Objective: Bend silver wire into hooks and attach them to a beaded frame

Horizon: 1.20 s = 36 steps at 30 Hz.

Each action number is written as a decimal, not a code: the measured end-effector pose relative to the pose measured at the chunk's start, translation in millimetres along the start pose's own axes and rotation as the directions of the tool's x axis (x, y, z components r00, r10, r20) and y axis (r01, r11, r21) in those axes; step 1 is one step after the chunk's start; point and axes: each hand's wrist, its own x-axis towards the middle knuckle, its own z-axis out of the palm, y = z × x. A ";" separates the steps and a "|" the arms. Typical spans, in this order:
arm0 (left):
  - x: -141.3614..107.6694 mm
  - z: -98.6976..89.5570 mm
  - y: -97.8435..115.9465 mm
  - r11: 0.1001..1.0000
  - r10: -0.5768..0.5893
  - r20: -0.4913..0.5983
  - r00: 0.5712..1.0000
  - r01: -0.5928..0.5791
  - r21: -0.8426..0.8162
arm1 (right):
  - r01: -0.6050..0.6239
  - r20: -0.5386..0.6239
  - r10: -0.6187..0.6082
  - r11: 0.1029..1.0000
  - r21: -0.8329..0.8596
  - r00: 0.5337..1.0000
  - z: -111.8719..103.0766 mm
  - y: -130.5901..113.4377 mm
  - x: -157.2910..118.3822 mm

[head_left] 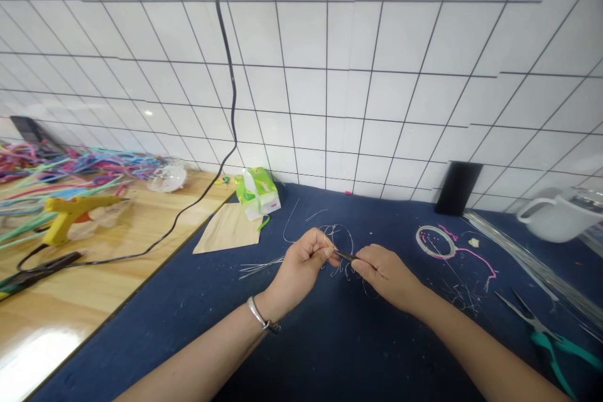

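My left hand point(308, 264), with a silver bracelet point(262, 316) at its wrist, pinches a thin metal wire between thumb and fingertips. My right hand point(384, 271) is closed round a slim dark-tipped tool point(345, 255). The tool's tip points left and meets the wire at my left fingertips; its handle is hidden in my palm, so its kind cannot be made out. Around and behind both hands lie thin silver wire loops point(352, 239) and small curled pieces on the dark blue mat point(325, 339). Straight wire lengths point(261, 267) lie left of my left hand.
Green-handled pliers point(537, 330), a white ring dish point(436, 243) with pink bits, bundled wires point(532, 257) and a white mug point(560, 217) stand right. A tissue pack point(258, 191), yellow glue gun point(70, 213), colourful pipe cleaners point(94, 166) and a black cable point(230, 75) are left.
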 end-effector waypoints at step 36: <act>11.5 -16.3 1.7 0.983 -0.017 0.134 0.991 -0.008 0.184 | 0.002 -0.114 -0.041 0.946 -0.323 0.993 6.8 7.3 -1.8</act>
